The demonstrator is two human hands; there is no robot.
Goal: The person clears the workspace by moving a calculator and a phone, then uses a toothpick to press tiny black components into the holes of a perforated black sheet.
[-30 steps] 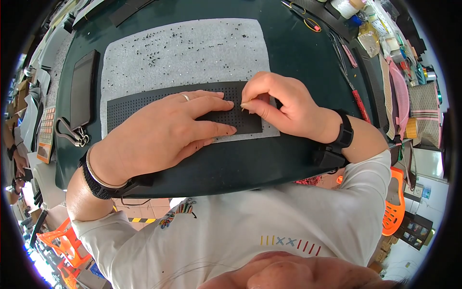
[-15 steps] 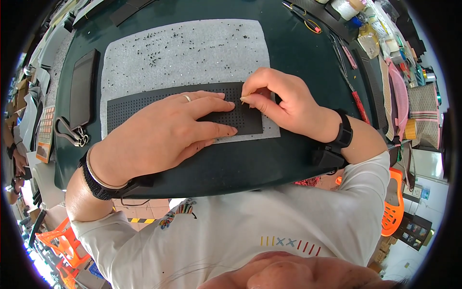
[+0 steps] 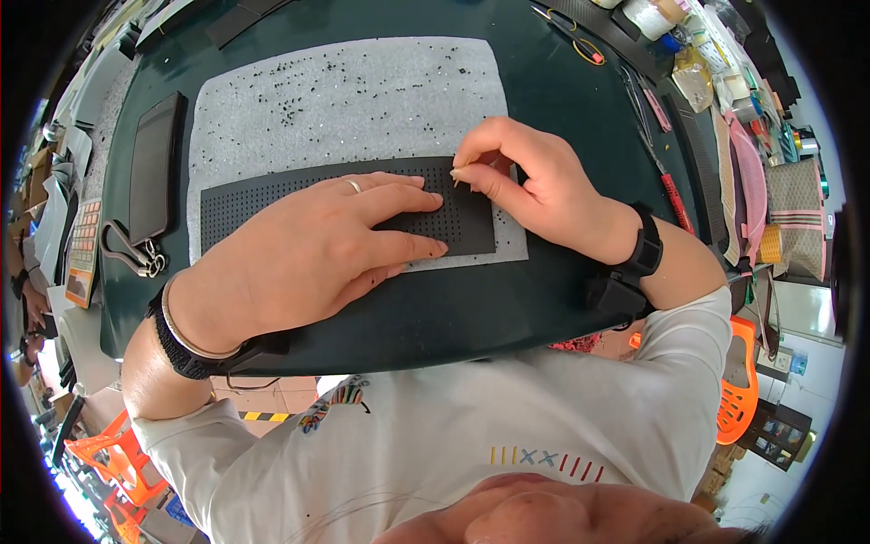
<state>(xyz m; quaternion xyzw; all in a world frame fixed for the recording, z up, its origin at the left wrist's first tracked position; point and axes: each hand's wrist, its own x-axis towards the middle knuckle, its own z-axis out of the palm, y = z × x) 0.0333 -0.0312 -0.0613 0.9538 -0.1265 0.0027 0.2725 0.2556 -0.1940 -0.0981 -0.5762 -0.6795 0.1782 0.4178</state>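
A black rectangular sheet (image 3: 478,231) with rows of small holes lies along the near part of a pale grey foam mat (image 3: 222,150). My left hand (image 3: 313,240) rests flat across the sheet, its fingers spread and pressing on it; the palm hides much of the near side. At the sheet's far right corner, my right hand (image 3: 548,190) holds thumb and forefinger together in a pinch. A tiny thin tip shows below the pinch, too small to name. Many tiny black bits are scattered over the mat beyond the sheet.
A dark phone (image 3: 156,168) lies left on the green table (image 3: 399,331), beside a strap with a metal clasp (image 3: 149,263) and an orange calculator (image 3: 83,258). Scissors (image 3: 571,36), tweezers (image 3: 637,107) and a red-handled tool (image 3: 676,201) lie right. Jars and tape crowd the far right.
My right hand's pinch has shifted slightly away from me along the sheet's right end. My left hand keeps its place on the sheet.
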